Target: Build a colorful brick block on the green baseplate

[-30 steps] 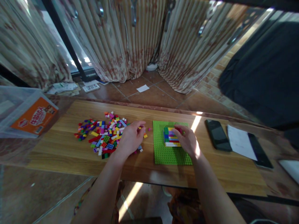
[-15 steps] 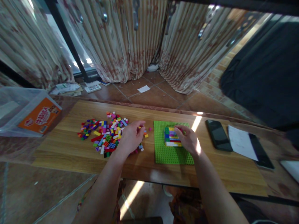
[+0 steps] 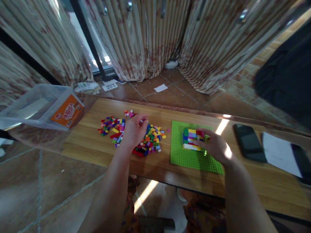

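My left hand (image 3: 134, 131) hovers over a spread of small plastic building bricks (image 3: 154, 137), with its thumb and forefinger curled together. Whatever lies between those fingertips is hidden. On a green studded baseplate (image 3: 178, 152) stands a low block of stacked building bricks (image 3: 190, 137), with white and yellow along its near side and blue and green at its left. My right hand (image 3: 215, 145) reaches around the block's right end, thumb on the near side and fingers on the far side. A dark red brick (image 3: 200, 133) shows by those fingers.
Right of the baseplate lie a black phone (image 3: 250, 143), a white paper sheet (image 3: 279, 152) and a dark flat device (image 3: 302, 161). A clear plastic bin (image 3: 43, 103) with an orange label stands at the left. Curtains (image 3: 155, 38) hang beyond the wooden table (image 3: 89, 145).
The view has turned, shifting the scene rightward. My left hand has moved left over the brick pile. The right thumb and fingers have spread from a pinch to around the block's right end.
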`<action>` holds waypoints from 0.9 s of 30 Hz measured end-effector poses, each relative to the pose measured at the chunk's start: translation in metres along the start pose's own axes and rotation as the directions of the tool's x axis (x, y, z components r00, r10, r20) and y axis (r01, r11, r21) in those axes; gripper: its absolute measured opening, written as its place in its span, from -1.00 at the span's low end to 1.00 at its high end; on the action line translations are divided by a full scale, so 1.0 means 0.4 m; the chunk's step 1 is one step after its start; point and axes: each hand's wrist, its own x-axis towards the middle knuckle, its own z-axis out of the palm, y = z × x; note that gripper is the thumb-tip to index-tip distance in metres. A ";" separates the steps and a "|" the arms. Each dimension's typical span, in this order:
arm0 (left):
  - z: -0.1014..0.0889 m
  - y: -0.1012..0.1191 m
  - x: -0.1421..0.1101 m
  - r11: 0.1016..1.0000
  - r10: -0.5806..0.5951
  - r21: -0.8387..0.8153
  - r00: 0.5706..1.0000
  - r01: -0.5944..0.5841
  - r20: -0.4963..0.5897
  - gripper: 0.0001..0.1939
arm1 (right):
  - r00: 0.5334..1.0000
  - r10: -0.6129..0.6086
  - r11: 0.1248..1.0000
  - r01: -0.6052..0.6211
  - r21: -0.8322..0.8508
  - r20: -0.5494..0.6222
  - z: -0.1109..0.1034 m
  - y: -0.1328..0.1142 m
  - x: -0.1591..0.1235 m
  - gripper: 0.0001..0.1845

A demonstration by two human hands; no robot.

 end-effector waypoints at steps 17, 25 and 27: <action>-0.012 -0.006 -0.003 1.000 0.019 0.019 1.000 -0.019 0.002 -0.77 | 0.870 -0.475 0.861 0.491 -0.135 0.135 0.216 -0.287 -0.142 -0.78; -0.015 -0.010 -0.003 0.999 0.028 0.042 1.000 -0.027 -0.007 -0.78 | 0.915 -0.393 0.885 0.403 -0.232 0.088 0.243 -0.269 -0.129 -0.87; -0.017 -0.008 -0.004 0.998 0.015 0.054 1.000 -0.015 0.003 -0.78 | 0.919 -0.386 0.890 0.394 -0.227 0.083 0.244 -0.267 -0.125 -0.87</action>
